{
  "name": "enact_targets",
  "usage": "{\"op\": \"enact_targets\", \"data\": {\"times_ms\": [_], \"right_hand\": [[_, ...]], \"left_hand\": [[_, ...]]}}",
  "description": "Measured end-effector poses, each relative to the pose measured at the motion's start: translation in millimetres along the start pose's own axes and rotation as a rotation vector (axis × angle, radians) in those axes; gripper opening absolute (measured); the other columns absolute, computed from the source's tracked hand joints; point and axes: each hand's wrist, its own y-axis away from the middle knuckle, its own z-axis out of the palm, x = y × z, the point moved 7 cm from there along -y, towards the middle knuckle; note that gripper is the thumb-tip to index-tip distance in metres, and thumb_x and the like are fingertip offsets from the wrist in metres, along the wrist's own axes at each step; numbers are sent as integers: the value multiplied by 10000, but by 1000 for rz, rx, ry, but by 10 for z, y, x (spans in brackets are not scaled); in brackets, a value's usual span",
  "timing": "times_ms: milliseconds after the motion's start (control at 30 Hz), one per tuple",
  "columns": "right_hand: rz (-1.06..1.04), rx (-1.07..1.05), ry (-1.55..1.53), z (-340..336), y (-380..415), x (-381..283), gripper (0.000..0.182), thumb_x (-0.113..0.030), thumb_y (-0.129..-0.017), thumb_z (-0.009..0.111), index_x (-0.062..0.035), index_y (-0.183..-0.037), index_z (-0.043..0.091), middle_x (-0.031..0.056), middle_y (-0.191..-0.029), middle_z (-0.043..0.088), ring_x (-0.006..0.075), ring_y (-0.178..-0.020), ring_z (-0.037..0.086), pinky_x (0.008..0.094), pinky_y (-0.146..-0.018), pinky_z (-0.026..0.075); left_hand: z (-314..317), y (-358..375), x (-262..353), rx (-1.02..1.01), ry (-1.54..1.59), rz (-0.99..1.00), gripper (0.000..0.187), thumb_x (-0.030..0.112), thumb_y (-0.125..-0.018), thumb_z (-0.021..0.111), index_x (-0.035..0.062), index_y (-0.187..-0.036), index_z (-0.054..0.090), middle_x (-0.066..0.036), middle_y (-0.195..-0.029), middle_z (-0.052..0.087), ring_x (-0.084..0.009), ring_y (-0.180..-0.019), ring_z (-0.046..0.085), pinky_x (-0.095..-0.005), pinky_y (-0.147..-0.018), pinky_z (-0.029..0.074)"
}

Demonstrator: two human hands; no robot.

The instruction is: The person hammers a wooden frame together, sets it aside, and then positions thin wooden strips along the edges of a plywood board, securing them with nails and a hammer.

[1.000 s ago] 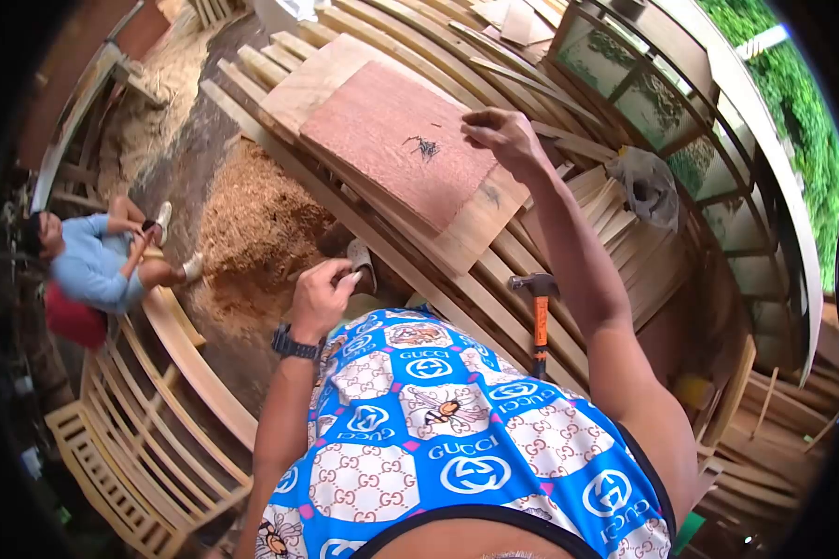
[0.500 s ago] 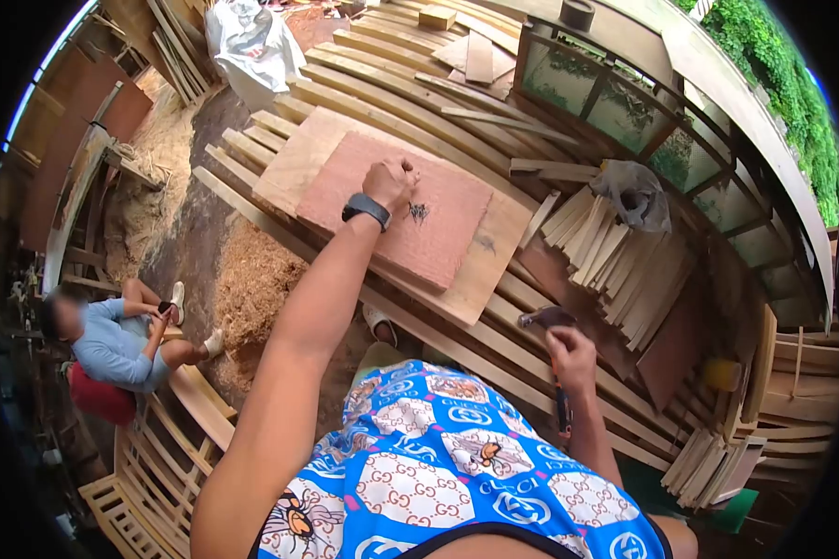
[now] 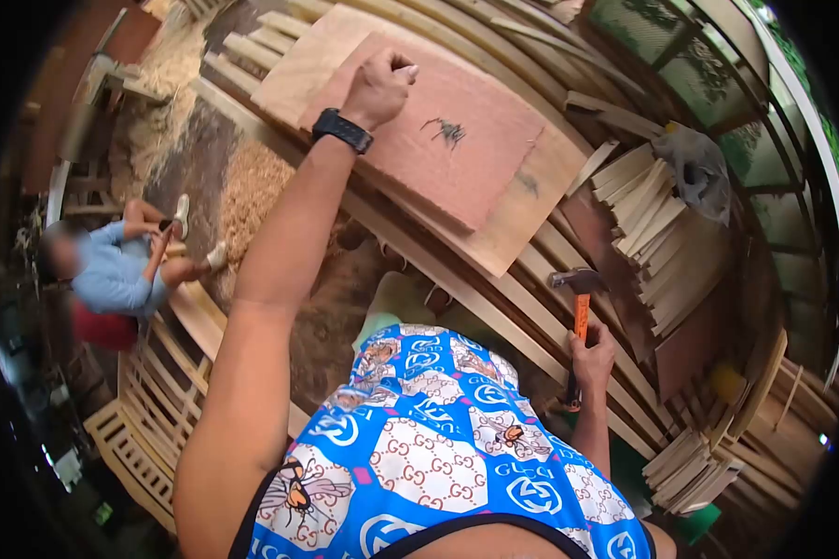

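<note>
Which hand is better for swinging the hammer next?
Probably the right hand, because it grips the hammer by its handle. The left hand is over at the reddish board, near the little pile of nails, away from the hammer.

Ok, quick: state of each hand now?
Left hand: closed over the reddish board; can't tell if holding anything.
Right hand: closed, holding the hammer.

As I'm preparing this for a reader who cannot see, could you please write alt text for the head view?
The wearer's right grip holds an orange-handled hammer, while the left grip is over a reddish board near what look like nails. The board sits above wooden planks, with a person seated at picture left.
</note>
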Motion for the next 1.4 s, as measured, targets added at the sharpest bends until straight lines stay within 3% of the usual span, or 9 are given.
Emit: {"op": "enact_targets", "data": {"times_ms": [133,267,367,433,467,567,633,900,1400], "right_hand": [[63,-196,45,-46,-103,-21,263,-108,-804,724,62,-996,666,104,-849,681,195,-793,658,361,-774,542],[115,-327,45,-282,-116,-360,244,-80,-765,700,17,-985,658,18,-772,602,92,-613,557,266,-516,450],[20,-376,-19,-272,-186,-446,240,-81,-725,691,-23,-940,602,33,-748,589,104,-519,534,254,-442,425],[-9,-490,-409,-171,-5,-1178,313,-82,-722,675,-27,-1016,583,37,-744,589,128,-521,565,249,-436,439],[0,-494,-476,-88,93,-1601,351,-61,-742,715,-12,-1051,557,62,-765,582,151,-624,599,300,-601,538],[-147,-556,-720,11,152,-2386,484,-56,-815,679,26,-1263,515,75,-764,563,185,-620,654,282,-524,539],[-67,-785,-799,33,281,-2811,471,-60,-837,679,42,-1277,543,66,-768,568,149,-564,616,254,-495,503],[-269,-844,-338,516,350,-3126,401,-88,-935,723,29,-1300,606,-20,-792,601,44,-609,552,220,-553,442],[-283,-860,-262,979,177,-3339,473,-144,-954,733,23,-1366,571,-8,-782,607,57,-653,570,249,-593,464]], "left_hand": [[-1032,597,-375,162,300,-266,245,94,-1001,680,-45,-1201,707,-71,-921,731,-118,-737,664,-236,-636,577],[-1834,1042,-755,401,470,-268,107,97,-987,708,29,-1069,712,-43,-913,742,-96,-722,667,-230,-647,557],[-1724,1223,-765,502,526,-235,140,109,-977,725,38,-1096,703,-59,-950,761,-98,-720,674,-238,-626,542],[-1541,1238,-819,518,627,-179,141,119,-975,731,40,-1091,717,-43,-929,747,-93,-728,670,-230,-621,522],[-1414,1290,-848,508,596,-190,147,124,-975,731,34,-1092,725,-32,-913,736,-86,-729,666,-226,-619,512],[-1169,1174,-894,488,623,-240,176,132,-977,728,16,-1109,743,-7,-876,717,-67,-713,645,-217,-600,484],[-1130,1108,-1001,497,630,-277,218,141,-976,731,8,-1149,737,0,-863,715,-63,-698,633,-213,-586,472],[-1068,1054,-1076,459,613,-311,155,139,-968,737,34,-1078,771,18,-857,716,-59,-676,622,-205,-565,461],[-1048,1114,-866,496,391,-213,142,116,-972,712,-11,-1024,748,-16,-876,731,-60,-667,621,-234,-600,505]]}}
